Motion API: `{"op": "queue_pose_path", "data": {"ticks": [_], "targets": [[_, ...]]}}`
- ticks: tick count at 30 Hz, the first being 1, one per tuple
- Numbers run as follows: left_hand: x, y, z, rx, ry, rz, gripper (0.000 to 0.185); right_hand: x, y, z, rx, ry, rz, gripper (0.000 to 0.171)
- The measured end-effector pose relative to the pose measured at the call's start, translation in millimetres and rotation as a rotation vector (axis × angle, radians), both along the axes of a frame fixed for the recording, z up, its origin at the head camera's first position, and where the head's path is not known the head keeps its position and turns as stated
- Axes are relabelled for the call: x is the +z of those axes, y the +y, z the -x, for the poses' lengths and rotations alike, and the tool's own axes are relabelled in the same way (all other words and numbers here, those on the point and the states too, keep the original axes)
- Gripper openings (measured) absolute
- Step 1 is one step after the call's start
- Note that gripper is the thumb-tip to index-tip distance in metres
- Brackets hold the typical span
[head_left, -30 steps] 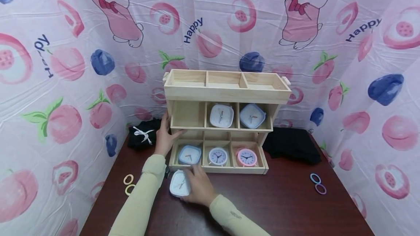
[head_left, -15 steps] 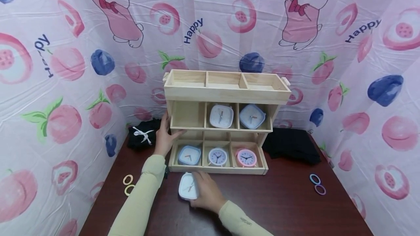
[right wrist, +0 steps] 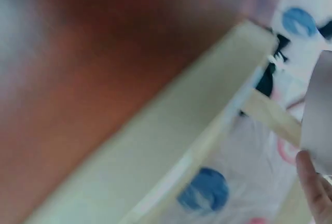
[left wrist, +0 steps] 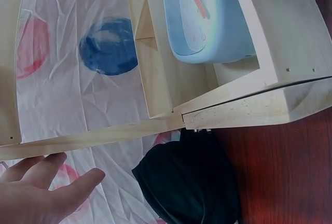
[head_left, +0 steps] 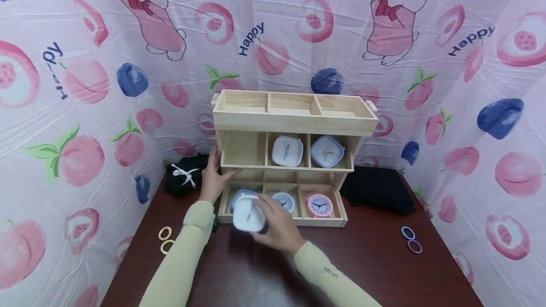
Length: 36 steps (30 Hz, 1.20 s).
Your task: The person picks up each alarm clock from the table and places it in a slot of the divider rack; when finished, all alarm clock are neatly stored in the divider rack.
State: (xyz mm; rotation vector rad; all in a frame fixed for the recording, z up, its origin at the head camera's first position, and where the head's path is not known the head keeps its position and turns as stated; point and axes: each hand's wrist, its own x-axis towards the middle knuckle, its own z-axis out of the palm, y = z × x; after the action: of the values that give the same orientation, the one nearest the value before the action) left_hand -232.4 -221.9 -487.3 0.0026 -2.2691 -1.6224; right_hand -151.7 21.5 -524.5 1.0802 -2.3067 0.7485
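In the head view my right hand point(head_left: 279, 226) grips a white square alarm clock point(head_left: 248, 213) by its right side, lifted in front of the lower tier. It partly covers a blue square alarm clock point(head_left: 239, 197) in the lower left compartment. My left hand point(head_left: 213, 179) rests against the left side of a tiered wooden organizer point(head_left: 294, 123); the left wrist view shows its fingertips at the wooden side. The lower tier also holds a round white-rimmed clock point(head_left: 285, 201) and a round pink clock point(head_left: 320, 205). A white clock point(head_left: 287, 151) and a pale blue clock point(head_left: 327, 151) stand in the middle tier.
A black bundle with a white tie point(head_left: 183, 175) lies left of the organizer, and folded black cloth point(head_left: 377, 188) lies right. Yellow rings point(head_left: 165, 233) are on the table's left; a blue ring point(head_left: 407, 233) and a purple ring point(head_left: 414, 247) on its right. Patterned fabric surrounds the table.
The right hand has moved the white square alarm clock rightward over the table, then up in front of the lower tier. My left hand has stayed at the organizer's side.
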Motion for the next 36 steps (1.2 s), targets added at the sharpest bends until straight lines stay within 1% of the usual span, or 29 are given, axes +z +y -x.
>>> {"op": "queue_pose_path", "data": {"ticks": [4,6,9,12,16,18,21,25,28,32,36], "targets": [[-0.3,-1.6,0.3,-0.005,-0.011,-0.002,0.108,28.0,-7.6,22.7,-0.025,0.081,0.095,0.087],[-0.6,-2.0,0.5,-0.010,-0.007,-0.008,0.105,41.4,-12.5,34.8,-0.046,0.097,0.134,0.083],[-2.1,-2.1,1.1,-0.009,0.011,-0.014,0.102,59.4,-20.8,53.7,-0.084,0.086,0.183,0.077],[-2.6,0.1,1.5,-0.010,0.016,-0.010,0.103,71.9,-29.5,72.5,-0.145,0.081,0.219,0.074],[-2.1,3.3,1.3,0.002,-0.014,0.023,0.107,82.0,-40.0,91.3,-0.210,0.076,0.240,0.071],[-2.2,4.0,1.1,0.009,-0.029,0.041,0.110,86.0,-44.6,96.9,-0.223,0.053,0.241,0.070],[-1.8,4.5,0.6,0.016,-0.035,0.056,0.110,91.3,-50.8,101.9,-0.251,0.011,0.215,0.067],[-0.4,4.3,-0.6,0.020,-0.031,0.064,0.110,94.1,-56.6,106.5,-0.297,-0.042,0.140,0.064],[0.5,3.4,-1.6,0.024,-0.030,0.067,0.110,93.6,-59.0,108.1,-0.314,-0.071,0.088,0.060],[1.7,1.6,-1.4,0.024,-0.033,0.063,0.111,93.4,-61.1,108.5,-0.320,-0.089,0.057,0.053],[1.5,-0.6,-0.3,0.023,-0.037,0.065,0.111,94.2,-63.4,109.0,-0.319,-0.094,0.036,0.050]]}}
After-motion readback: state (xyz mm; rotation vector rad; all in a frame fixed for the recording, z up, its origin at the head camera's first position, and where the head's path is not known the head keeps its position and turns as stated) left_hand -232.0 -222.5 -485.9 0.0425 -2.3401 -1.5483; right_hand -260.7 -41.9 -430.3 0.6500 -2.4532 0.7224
